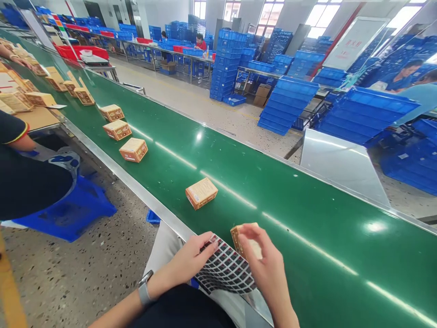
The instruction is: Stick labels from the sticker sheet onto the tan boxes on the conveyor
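My left hand (191,257) pinches the upper left edge of a curved sheet of dark square labels (228,264), parted by white grid lines. The sheet bends down over the near rail of the green conveyor belt, in front of my body. Around a small brown and cream carton (236,237) on the belt, my right hand (268,255) curls its thumb and fingers. Part of that carton is hidden behind the hand. Another such carton (201,192) lies on the belt a little farther up and to the left.
Several more cartons (134,149) line the belt toward the upper left, some with raised flaps. A co-worker's dark sleeve (13,123) is at the left, above a blue stool (75,209). Stacked blue crates (227,64) and a metal chute (337,164) stand beyond the belt.
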The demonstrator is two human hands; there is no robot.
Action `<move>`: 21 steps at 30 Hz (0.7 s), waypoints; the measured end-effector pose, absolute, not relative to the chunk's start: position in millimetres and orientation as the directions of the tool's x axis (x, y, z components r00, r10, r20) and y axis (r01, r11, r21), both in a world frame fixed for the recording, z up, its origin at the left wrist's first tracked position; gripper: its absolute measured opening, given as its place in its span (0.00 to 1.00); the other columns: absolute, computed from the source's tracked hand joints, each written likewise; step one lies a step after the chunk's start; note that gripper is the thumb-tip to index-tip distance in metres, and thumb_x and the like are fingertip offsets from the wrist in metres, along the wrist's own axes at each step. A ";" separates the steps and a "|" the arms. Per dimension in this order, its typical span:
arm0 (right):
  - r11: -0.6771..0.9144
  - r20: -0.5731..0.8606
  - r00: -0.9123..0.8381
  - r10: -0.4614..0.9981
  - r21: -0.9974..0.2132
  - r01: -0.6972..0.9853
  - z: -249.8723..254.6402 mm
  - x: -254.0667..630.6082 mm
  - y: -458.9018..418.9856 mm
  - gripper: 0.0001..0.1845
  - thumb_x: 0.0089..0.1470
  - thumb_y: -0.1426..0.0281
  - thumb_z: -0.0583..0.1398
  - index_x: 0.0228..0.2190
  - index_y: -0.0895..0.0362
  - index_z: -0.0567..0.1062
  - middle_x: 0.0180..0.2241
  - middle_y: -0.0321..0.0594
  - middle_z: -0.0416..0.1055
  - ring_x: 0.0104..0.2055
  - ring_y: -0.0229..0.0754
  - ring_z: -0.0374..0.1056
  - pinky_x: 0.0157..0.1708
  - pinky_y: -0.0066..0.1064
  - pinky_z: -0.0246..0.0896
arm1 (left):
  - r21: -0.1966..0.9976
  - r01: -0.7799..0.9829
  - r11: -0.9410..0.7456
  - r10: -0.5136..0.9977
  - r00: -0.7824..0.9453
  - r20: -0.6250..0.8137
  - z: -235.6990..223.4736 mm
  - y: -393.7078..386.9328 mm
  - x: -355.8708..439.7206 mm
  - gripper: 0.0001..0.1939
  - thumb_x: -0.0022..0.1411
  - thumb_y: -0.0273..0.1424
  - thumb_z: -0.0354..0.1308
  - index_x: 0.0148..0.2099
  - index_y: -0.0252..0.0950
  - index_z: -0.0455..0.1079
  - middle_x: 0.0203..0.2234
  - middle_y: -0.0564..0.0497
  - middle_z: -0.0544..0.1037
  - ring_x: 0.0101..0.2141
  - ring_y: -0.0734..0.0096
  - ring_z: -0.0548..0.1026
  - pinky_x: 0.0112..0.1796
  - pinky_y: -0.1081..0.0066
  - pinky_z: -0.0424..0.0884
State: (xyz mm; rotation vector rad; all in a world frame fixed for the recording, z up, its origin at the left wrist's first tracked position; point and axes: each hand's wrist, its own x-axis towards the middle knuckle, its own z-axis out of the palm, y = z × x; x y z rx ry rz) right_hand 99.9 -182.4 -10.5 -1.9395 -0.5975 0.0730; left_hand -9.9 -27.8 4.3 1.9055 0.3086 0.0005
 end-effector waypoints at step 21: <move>-0.094 0.368 0.596 0.714 -0.793 0.601 10.9 84.0 -166.9 0.07 0.62 0.67 0.58 0.40 0.53 0.75 0.30 0.35 0.76 0.31 0.39 0.73 0.31 0.27 0.68 | 0.957 0.155 -0.247 0.331 0.941 -0.067 13.9 -27.4 -22.5 0.16 0.68 0.40 0.47 0.32 0.36 0.66 0.22 0.57 0.65 0.25 0.74 0.61 0.27 0.73 0.57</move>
